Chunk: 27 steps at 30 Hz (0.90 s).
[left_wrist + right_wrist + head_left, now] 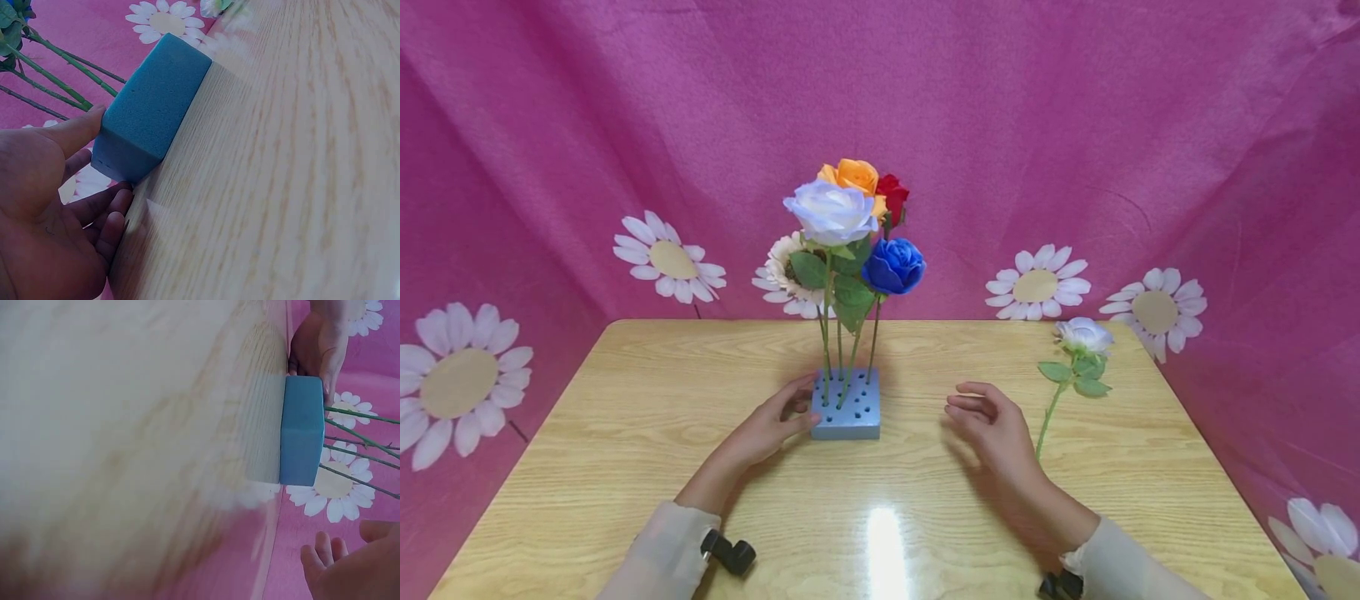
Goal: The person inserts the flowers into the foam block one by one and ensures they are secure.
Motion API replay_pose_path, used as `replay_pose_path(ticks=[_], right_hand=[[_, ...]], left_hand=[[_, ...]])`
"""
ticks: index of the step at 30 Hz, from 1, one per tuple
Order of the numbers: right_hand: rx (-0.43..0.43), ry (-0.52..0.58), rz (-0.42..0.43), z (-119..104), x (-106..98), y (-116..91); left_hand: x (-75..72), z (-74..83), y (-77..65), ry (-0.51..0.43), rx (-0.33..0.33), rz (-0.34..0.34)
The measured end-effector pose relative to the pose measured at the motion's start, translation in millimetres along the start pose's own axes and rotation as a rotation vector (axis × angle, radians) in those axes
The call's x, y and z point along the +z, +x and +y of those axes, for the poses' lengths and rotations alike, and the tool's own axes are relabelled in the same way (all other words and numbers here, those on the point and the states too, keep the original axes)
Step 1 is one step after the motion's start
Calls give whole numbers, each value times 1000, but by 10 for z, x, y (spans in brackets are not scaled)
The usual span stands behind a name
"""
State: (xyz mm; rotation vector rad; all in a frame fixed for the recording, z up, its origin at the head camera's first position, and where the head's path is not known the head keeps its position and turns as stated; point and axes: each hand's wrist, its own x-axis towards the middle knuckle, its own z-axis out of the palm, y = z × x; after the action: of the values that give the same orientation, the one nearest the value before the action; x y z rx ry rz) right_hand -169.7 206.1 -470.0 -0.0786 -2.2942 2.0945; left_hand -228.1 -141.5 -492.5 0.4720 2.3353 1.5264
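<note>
A blue foam block with holes in its top stands on the table, several artificial flowers upright in it. Among these are a pale lilac-white rose, an orange rose, a red rose, a blue rose and a cream daisy-like flower. My left hand holds the block by its left side, thumb at the front corner and fingers toward the back. Off to the block's right, my right hand hovers with loosely bent fingers and nothing in them. Another pale rose lies on the table beyond it.
The light wooden table reaches back to a pink curtain printed with large white daisies. The loose rose's green stem passes behind my right hand. Black devices are strapped at both wrists.
</note>
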Motion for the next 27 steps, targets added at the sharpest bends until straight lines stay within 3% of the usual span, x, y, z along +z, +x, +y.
replay_pose_path(ticks=[27], right_hand=[[12,-82,82,100,-464,-217]], left_hand=[[-12,-23,-14,8,9,-5]])
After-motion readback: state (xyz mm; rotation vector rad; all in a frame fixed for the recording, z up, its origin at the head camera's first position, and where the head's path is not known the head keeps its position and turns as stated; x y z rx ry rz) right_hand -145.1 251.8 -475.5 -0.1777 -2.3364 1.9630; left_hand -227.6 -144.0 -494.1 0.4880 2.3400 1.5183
